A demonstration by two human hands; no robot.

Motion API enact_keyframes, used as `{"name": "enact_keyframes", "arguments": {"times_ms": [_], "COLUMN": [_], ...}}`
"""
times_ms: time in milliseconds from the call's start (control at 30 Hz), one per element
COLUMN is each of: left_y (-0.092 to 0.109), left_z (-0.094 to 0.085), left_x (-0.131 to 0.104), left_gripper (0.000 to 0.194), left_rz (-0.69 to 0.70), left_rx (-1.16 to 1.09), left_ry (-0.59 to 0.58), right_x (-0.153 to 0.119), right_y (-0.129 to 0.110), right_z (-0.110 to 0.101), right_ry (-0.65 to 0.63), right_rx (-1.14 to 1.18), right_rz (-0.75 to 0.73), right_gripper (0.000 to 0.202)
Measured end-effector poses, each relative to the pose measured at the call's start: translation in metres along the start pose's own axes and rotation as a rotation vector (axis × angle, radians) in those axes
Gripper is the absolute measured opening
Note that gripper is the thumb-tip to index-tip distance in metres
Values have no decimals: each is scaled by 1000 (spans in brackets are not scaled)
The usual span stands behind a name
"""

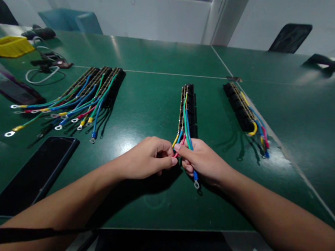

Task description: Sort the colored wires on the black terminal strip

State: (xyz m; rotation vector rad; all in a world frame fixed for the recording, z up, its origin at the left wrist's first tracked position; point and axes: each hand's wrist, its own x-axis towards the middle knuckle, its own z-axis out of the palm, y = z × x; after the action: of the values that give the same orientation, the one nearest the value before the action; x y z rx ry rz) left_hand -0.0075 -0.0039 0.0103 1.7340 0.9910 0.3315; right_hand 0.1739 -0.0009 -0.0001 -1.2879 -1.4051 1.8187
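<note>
A black socket strip (188, 115) with metal bars along it lies lengthwise in front of me, its wires running toward my hands. My left hand (150, 158) pinches the red wire (176, 155) near its end, thumb against forefinger. Around the blue wire (187, 125) and the green wire (184, 108), my right hand (202, 159) is closed; its thumb also presses near the red wire. Below the right hand hangs a ring terminal (196, 184) with a blue sleeve. A yellow wire (175, 141) shows just above the fingers.
Several similar wired strips (101, 83) lie together at left, their ring terminals toward me. Another strip (238, 108) lies at right. A phone (32, 176), a yellow bin (11, 46) and a cable (42, 77) are on the left of the green table (146, 104).
</note>
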Motion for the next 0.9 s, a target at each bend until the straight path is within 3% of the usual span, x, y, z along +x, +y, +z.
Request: {"name": "enact_keyframes", "arguments": {"times_ms": [900], "left_y": [1], "left_z": [-3], "left_x": [1], "left_gripper": [21], "left_rz": [85], "left_rx": [142], "left_ry": [-24], "right_x": [0], "right_y": [1], "right_z": [0], "right_ry": [-9], "right_rx": [-56], "right_rz": [-16], "right_gripper": [19]}}
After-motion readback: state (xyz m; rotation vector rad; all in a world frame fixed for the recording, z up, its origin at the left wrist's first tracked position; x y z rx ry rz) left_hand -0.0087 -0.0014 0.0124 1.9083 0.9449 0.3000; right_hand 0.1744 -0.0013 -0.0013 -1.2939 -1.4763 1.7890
